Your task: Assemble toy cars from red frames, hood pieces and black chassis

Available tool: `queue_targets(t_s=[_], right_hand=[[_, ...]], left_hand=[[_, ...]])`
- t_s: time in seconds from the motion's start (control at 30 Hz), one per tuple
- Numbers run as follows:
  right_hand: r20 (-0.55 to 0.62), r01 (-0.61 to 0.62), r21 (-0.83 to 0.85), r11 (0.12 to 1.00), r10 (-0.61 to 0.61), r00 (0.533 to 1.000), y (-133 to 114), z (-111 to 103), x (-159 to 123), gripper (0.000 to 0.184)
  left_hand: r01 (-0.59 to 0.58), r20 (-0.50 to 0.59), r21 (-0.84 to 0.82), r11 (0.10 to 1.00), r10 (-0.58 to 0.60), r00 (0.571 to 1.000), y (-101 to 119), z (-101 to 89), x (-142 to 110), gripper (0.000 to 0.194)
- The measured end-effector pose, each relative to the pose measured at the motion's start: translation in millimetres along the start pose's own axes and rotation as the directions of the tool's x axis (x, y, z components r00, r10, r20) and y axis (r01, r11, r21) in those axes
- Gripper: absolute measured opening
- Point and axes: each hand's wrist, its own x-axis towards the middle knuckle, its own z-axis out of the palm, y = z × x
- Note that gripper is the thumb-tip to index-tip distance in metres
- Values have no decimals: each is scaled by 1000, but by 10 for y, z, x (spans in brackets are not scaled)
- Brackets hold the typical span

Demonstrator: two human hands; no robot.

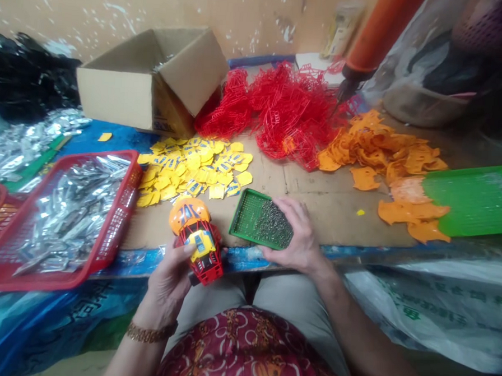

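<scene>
My left hand point(171, 279) is closed round a half-built toy point(198, 238) made of a red plastic frame, an orange top and a yellow piece, held upright just in front of the table edge. My right hand point(299, 235) reaches into a small green tray point(241, 215) full of tiny metal screws. Its fingers curl down over the screws, and whether they pinch one is hidden. The tray lies at the near edge of the cardboard-covered table.
Yellow pieces point(193, 168), red frames point(280, 108) and orange pieces point(387, 153) lie in piles. An open cardboard box point(151, 82) stands behind. A red basket point(60, 217) of silver packets sits left, a green tray point(473, 199) right, an orange tool point(377, 32) hangs above.
</scene>
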Motion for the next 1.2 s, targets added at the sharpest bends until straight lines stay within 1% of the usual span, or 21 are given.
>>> queue_targets(t_s=[0.33, 0.57, 0.8, 0.9, 1.03, 1.13, 1.2], right_hand=[[-31, -8, 31, 999, 9, 999, -56, 7, 27, 85], [-19, 35, -66, 997, -37, 999, -114, -41, 70, 84], [0, 8, -125, 992, -8, 1000, -124, -60, 53, 81], [-7, 5, -95, 995, -6, 1000, -73, -92, 40, 82], [-99, -18, 8, 1000, 19, 995, -4, -119, 34, 82], [-105, -16, 90, 996, 26, 994, 13, -100, 39, 83], [-106, -27, 78, 997, 35, 994, 18, -86, 44, 83]], left_hand=[[0, 15, -5, 1000, 0, 1000, 18, -3, -5, 49], [7, 6, 15, 1000, -7, 1000, 4, -46, 29, 49], [-13, 11, -11, 1000, 13, 1000, 2, -28, 32, 47], [-3, 24, -3, 1000, 3, 1000, 9, -29, 26, 48], [-13, 16, -27, 1000, 14, 1000, 14, -13, 30, 50], [-22, 8, -29, 999, 22, 1000, 17, -9, 41, 50], [-22, 6, -29, 999, 22, 1000, 22, -17, 45, 52]])
